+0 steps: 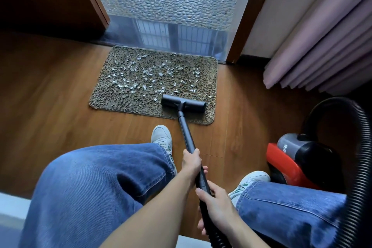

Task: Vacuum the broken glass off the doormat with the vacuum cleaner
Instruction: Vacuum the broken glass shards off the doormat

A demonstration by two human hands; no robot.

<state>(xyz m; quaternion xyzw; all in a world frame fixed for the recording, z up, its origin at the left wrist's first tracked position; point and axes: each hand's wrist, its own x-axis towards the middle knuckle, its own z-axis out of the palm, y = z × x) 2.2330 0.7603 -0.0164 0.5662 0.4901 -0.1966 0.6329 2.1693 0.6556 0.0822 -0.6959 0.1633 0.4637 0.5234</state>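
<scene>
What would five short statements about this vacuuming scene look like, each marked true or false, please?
1. The floor head rests on the near right part of the doormat. True.
2. Both the left hand and the right hand grip the wand. True.
3. The doormat is free of glass. False: glass shards lie scattered across it.
4. The vacuum cleaner body is blue, on the person's left. False: it is red and black, on the right.
5. The doormat lies on carpet. False: it lies on a wooden floor.
</scene>
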